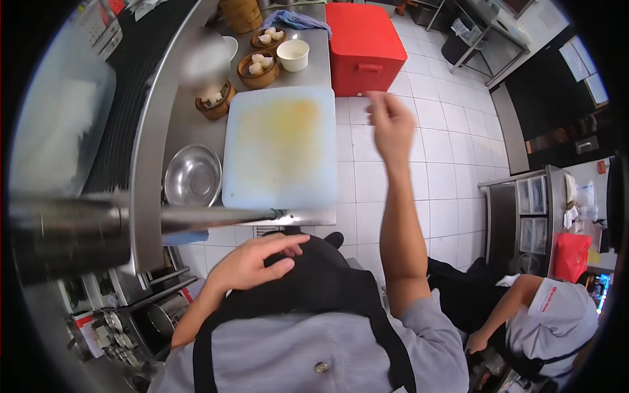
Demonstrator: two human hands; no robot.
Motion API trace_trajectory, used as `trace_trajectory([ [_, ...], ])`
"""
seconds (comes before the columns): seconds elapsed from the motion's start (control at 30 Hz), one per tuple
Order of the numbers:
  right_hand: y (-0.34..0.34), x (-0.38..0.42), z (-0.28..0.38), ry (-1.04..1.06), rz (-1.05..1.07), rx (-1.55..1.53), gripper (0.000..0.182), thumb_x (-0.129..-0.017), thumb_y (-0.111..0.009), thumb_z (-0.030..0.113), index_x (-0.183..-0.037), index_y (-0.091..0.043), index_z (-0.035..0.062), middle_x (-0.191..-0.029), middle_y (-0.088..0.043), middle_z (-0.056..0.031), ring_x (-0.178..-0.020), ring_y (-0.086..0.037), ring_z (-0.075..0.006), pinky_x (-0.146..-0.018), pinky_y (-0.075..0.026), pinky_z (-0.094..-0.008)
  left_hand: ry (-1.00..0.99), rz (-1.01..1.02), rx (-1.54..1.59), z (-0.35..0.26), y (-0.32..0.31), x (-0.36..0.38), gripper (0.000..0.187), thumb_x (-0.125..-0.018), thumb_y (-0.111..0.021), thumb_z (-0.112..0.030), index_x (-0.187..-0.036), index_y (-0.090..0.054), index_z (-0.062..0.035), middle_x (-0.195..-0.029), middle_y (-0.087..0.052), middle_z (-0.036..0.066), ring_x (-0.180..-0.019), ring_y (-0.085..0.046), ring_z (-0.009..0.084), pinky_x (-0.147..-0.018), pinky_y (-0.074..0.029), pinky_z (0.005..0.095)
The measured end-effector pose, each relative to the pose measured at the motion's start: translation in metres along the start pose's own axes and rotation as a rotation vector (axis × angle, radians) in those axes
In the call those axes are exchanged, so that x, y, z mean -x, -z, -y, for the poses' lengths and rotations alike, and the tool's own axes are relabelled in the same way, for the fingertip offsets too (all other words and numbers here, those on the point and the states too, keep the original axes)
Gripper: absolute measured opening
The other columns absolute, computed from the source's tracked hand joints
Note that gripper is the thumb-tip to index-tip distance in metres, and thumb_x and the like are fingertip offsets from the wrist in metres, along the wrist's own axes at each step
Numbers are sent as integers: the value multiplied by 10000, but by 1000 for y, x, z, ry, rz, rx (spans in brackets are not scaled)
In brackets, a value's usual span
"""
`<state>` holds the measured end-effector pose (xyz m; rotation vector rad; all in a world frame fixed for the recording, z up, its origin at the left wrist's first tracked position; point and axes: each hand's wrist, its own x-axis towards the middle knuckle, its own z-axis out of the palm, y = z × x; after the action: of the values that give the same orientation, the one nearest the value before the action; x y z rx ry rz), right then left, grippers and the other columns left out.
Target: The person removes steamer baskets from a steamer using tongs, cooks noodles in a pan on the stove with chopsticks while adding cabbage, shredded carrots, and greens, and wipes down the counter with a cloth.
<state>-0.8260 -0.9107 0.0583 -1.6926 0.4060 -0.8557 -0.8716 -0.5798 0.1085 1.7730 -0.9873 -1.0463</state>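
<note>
My left hand (259, 263) is in front of my black apron (308, 275), below the counter's near edge. Its fingers are stretched out with the thumb apart, and it holds nothing. Out to the right, over the tiled floor, my right hand (393, 128) is raised with its fingers curled together. Whether anything small is pinched there I cannot make out. The nearest thing on the counter is a white cutting board (278, 154) with a yellow-orange stain, apart from both hands. A metal strainer bowl (193, 175) stands at the board's left.
Bamboo steamers (257, 80) with pale dumplings, a white tub (293, 56) and a blue cloth (295, 21) sit beyond the board. A red box (365, 49) stands at the counter's right. A co-worker (537, 321) bends at lower right. A metal bar (216, 215) crosses the near edge.
</note>
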Motion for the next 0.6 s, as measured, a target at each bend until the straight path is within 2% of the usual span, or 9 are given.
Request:
trace_trajectory([
  [0.07,-33,-8,-30,35,98,140,164,-941,-640,130,-1026,-711,9,-853,-697,-124,-737,-661,-203,-701,-521,-311,-1,-7,44,5,-1,-3,485,-971,-592,-177,-1445,-505,-121,-1118,-663,114,-1040,-644,246,-942,-494,349],
  [0.2,-102,-34,-100,6,211,236,315,-928,-643,145,-1232,-651,61,-994,-674,-171,-826,-675,-293,-764,-537,-385,15,38,170,27,7,-10,505,-997,-549,-211,-1482,-455,-108,-1181,-647,116,-1088,-622,239,-998,-459,352],
  [0.27,-128,-53,-129,-43,366,432,559,-916,-647,183,-1448,-478,143,-1103,-619,-224,-929,-666,-375,-824,-536,-464,36,65,218,28,2,-17,510,-1029,-488,-297,-1501,-429,-114,-1237,-622,127,-1149,-596,248,-1026,-433,354],
  [0.3,-138,-70,-139,-35,370,422,559,-916,-647,183,-1448,-478,143,-1103,-619,-224,-929,-666,-375,-824,-536,-464,37,46,226,25,0,-22,534,-1036,-469,-373,-1498,-433,-107,-1245,-617,126,-1173,-588,251,-1035,-425,359],
  [0.37,-156,-105,-154,-51,500,585,691,-918,-641,225,-1536,-334,189,-1174,-586,-269,-999,-647,-424,-871,-524,-499,-5,45,338,39,-7,-40,567,-1039,-454,-424,-1500,-427,-94,-1261,-610,123,-1205,-570,240,-1048,-413,359],
  [0.47,-183,-168,-206,169,590,668,774,-884,-693,300,-1543,-312,164,-1355,-481,-366,-1173,-559,-479,-1009,-471,-479,-28,-99,404,61,-31,-75,560,-1048,-448,-403,-1508,-412,-85,-1274,-606,107,-1186,-572,215,-1038,-417,343],
  [0.5,-199,-186,-206,85,643,736,744,-869,-710,353,-1507,-384,154,-1443,-412,-347,-1268,-504,-470,-1055,-448,-472,-2,-146,433,69,-36,-92,536,-1053,-458,-360,-1510,-408,-85,-1274,-607,97,-1170,-576,201,-1031,-421,331],
  [0.53,-207,-197,-214,76,652,718,659,-881,-695,385,-1435,-485,97,-1417,-455,-335,-1304,-478,-465,-1069,-440,-467,33,-244,423,61,-37,-112,521,-1045,-491,-301,-1510,-406,-83,-1265,-609,86,-1139,-583,187,-1016,-431,323],
  [0.6,-211,-207,-229,141,692,658,458,-949,-610,347,-1243,-601,-4,-1273,-566,-334,-1206,-550,-457,-1013,-469,-495,69,-446,322,25,-34,-145,517,-1024,-546,-192,-1511,-406,-85,-1238,-615,71,-1086,-591,165,-989,-451,312],
])
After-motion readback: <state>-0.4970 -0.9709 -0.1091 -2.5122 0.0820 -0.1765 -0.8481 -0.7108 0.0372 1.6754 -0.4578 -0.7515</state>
